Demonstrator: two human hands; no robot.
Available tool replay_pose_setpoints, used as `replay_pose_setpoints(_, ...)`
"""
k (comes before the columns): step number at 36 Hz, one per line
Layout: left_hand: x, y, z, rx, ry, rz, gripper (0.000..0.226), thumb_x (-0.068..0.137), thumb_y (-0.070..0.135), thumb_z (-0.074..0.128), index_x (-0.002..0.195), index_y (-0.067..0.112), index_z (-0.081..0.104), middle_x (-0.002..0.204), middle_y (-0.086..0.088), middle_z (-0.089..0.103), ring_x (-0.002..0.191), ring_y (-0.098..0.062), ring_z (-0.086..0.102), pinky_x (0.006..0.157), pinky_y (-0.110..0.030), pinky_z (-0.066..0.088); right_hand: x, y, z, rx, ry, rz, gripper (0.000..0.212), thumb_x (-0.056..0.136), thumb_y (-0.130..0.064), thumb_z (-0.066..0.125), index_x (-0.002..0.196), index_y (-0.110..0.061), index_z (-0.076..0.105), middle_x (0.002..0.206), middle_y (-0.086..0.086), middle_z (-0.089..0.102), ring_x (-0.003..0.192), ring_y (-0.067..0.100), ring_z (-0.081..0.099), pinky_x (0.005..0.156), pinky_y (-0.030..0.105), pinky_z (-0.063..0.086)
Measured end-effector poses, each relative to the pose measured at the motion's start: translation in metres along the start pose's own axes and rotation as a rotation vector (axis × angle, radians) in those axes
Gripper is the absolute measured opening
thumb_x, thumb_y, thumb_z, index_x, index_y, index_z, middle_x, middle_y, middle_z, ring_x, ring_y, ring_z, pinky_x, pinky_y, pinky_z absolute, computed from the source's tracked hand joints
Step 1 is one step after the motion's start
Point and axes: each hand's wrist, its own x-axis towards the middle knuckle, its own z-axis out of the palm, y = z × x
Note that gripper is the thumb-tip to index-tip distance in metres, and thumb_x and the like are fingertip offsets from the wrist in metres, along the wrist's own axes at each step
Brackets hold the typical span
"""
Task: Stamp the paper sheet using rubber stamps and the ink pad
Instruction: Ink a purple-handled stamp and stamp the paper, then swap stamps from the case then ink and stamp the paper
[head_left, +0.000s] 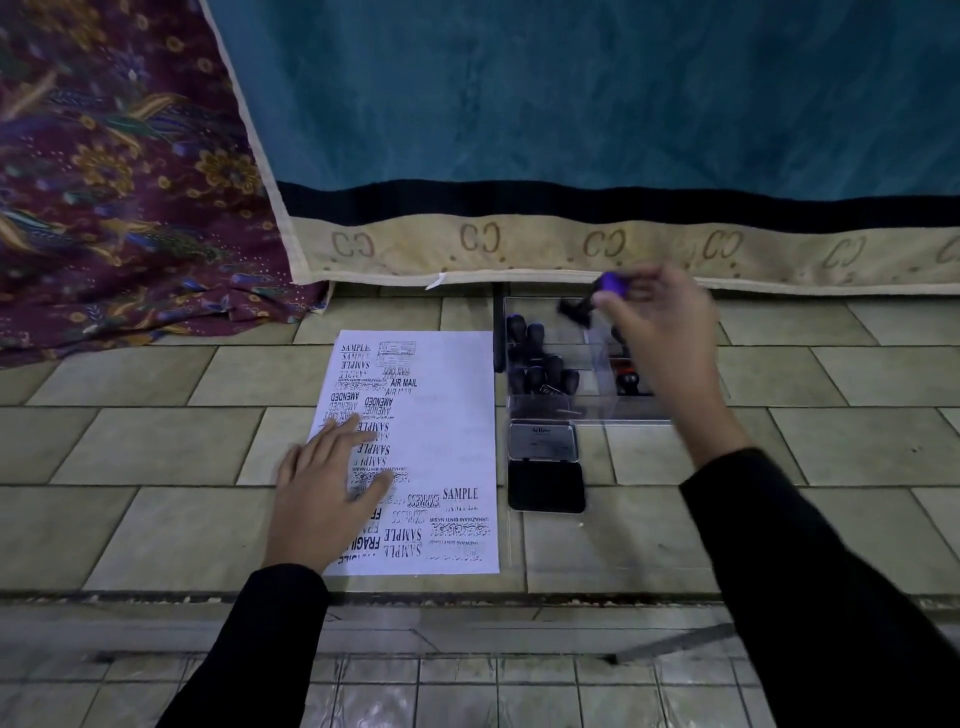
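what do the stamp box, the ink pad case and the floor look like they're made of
Stamp box: clear, glossy plastic by the look; the tiles show through its walls.
Ink pad case: lid looks like brushed metal with a grey sheen, though it could be painted plastic; the pad below is matte black.
Floor: glazed ceramic tiles, beige, with grout lines and a soft shine.

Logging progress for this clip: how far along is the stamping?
Well underway: the paper sheet carries many impressions down its left side and bottom, while its upper right is blank. The left hand lies flat on it. The right hand holds a purple-handled stamp above the clear stamp box. The ink pad lies open.
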Motion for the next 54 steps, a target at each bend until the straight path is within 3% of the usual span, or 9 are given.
replay_pose_setpoints(7, 0.0, -0.002, 0.002, -0.007, 0.001, -0.004, 0.043, 0.089, 0.05, 0.059, 0.129, 0.04, 0.047, 0.153, 0.022, 0.03, 0.144, -0.002, 0.019, 0.118, -0.033, 0.002, 0.068, 0.058, -0.039, -0.303, 0.145, 0.034, 0.017, 0.084, -0.012, 0.067, 0.1, -0.008, 0.064, 0.102, 0.01, 0.068, 0.08, 0.012, 0.063, 0.066, 0.004, 0.046)
replay_pose_setpoints(10, 0.001, -0.002, 0.001, -0.005, 0.008, -0.003, 0.042, 0.088, 0.05, 0.059, 0.128, 0.04, 0.048, 0.152, 0.022, 0.031, 0.143, -0.001, 0.02, 0.118, -0.033, 0.004, 0.079, 0.082, -0.044, -0.436, 0.075, 0.09, 0.021, 0.086, -0.011, 0.065, 0.106, -0.005, 0.062, 0.105, 0.013, 0.066, 0.09, 0.025, 0.065, 0.079, 0.027, 0.05)
replay_pose_setpoints(19, 0.001, -0.001, 0.001, -0.012, 0.016, -0.011, 0.043, 0.087, 0.048, 0.062, 0.128, 0.039, 0.049, 0.151, 0.021, 0.033, 0.142, -0.003, 0.023, 0.119, -0.037, 0.008, 0.087, 0.11, -0.03, -0.683, -0.155, 0.177, 0.01, 0.084, -0.014, 0.064, 0.092, -0.007, 0.064, 0.096, 0.017, 0.066, 0.088, 0.03, 0.059, 0.071, 0.029, 0.044)
replay_pose_setpoints(25, 0.001, -0.002, 0.002, -0.011, 0.017, -0.002, 0.043, 0.087, 0.048, 0.062, 0.127, 0.04, 0.049, 0.152, 0.02, 0.033, 0.143, -0.004, 0.022, 0.119, -0.037, 0.009, 0.091, 0.113, -0.026, -0.768, -0.159, 0.178, 0.009, 0.082, -0.016, 0.066, 0.087, -0.009, 0.065, 0.099, 0.017, 0.065, 0.088, 0.03, 0.06, 0.073, 0.031, 0.047)
replay_pose_setpoints(32, 0.001, -0.003, 0.003, -0.017, 0.021, 0.001, 0.043, 0.088, 0.05, 0.061, 0.128, 0.04, 0.048, 0.152, 0.021, 0.033, 0.142, -0.003, 0.022, 0.119, -0.04, 0.011, 0.089, 0.106, -0.019, -0.819, -0.228, 0.287, 0.02, 0.086, -0.008, 0.061, 0.103, 0.004, 0.061, 0.103, 0.024, 0.063, 0.094, 0.036, 0.06, 0.076, 0.036, 0.05)
replay_pose_setpoints(36, 0.001, -0.003, 0.002, -0.017, 0.022, 0.001, 0.043, 0.088, 0.05, 0.061, 0.128, 0.041, 0.047, 0.152, 0.022, 0.032, 0.143, -0.002, 0.022, 0.119, -0.039, 0.01, 0.083, 0.102, -0.019, -0.882, -0.258, 0.237, 0.015, 0.086, -0.003, 0.056, 0.09, 0.008, 0.066, 0.092, 0.028, 0.066, 0.088, 0.039, 0.062, 0.076, 0.042, 0.053)
replay_pose_setpoints(41, 0.001, -0.002, 0.003, -0.022, 0.023, 0.0, 0.042, 0.088, 0.05, 0.06, 0.127, 0.042, 0.047, 0.152, 0.023, 0.031, 0.142, -0.001, 0.021, 0.119, -0.039, 0.01, 0.082, 0.091, -0.002, -0.933, -0.166, 0.05, 0.014, 0.083, 0.001, 0.052, 0.092, 0.002, 0.062, 0.1, 0.022, 0.06, 0.086, 0.036, 0.059, 0.067, 0.033, 0.044)
replay_pose_setpoints(46, 0.001, -0.002, 0.002, -0.019, 0.026, 0.003, 0.045, 0.086, 0.058, 0.055, 0.127, 0.041, 0.048, 0.151, 0.022, 0.032, 0.142, -0.003, 0.023, 0.119, -0.04, 0.011, 0.083, 0.074, 0.046, -0.738, -0.395, -0.028, 0.019, 0.089, -0.007, 0.053, 0.103, -0.007, 0.066, 0.105, 0.014, 0.067, 0.095, 0.026, 0.062, 0.085, 0.032, 0.051)
replay_pose_setpoints(54, 0.0, -0.002, 0.002, -0.03, 0.019, -0.001, 0.051, 0.082, 0.064, 0.044, 0.127, 0.041, 0.049, 0.151, 0.022, 0.032, 0.143, 0.0, 0.02, 0.118, -0.035, 0.007, 0.071, 0.074, 0.091, -0.809, -0.55, 0.125, 0.025, 0.09, -0.026, 0.057, 0.099, -0.004, 0.066, 0.105, 0.018, 0.065, 0.1, 0.033, 0.06, 0.071, 0.028, 0.041)
